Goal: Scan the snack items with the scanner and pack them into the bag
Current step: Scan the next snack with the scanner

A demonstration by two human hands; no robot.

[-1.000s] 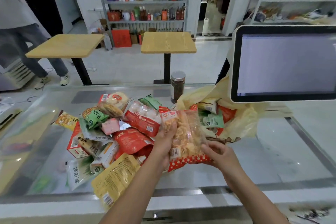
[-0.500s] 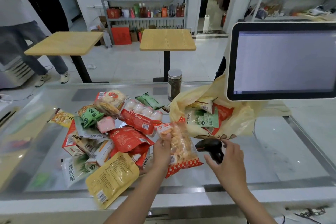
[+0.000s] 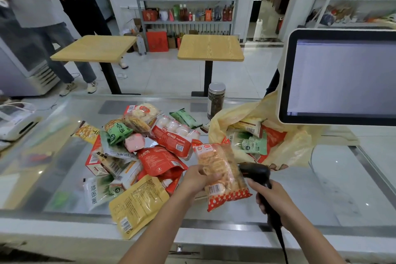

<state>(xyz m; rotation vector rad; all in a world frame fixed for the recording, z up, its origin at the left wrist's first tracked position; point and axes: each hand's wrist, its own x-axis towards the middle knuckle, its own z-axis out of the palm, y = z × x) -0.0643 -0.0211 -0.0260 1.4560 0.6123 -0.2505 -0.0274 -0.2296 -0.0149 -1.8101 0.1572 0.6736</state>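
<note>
Gripping a clear, crinkly snack packet [image 3: 221, 167] by its left edge, the person's left hand [image 3: 198, 178] holds it tilted above the glass counter [image 3: 342, 178], between the heap of snacks [image 3: 162, 156] and the yellow bag [image 3: 297, 150]. The packet is see-through film over pale golden pieces. It has an orange-red label at the top, a white barcode patch low on its face and a red band with white dots along the bottom seal.

The right hand [image 3: 272, 201] is wrapped round the handle of a black scanner [image 3: 255, 172]. The scanner's rounded matte head sits just beside the packet's right edge; whether they touch cannot be told. A dark cable [image 3: 280, 240] trails from the handle toward the person.

The bag is thin, wrinkled plastic. It lies open under a white-framed monitor [image 3: 285, 75] with rounded corners, and green-and-white and red packets lie in its mouth. The heap mixes glossy red and green pouches, a red-and-white cardboard box [image 3: 94, 161] and a flat yellow pouch [image 3: 137, 201] near the counter's front edge. A cylindrical jar [image 3: 216, 100] with a metal lid stands upright behind the bag.
</note>
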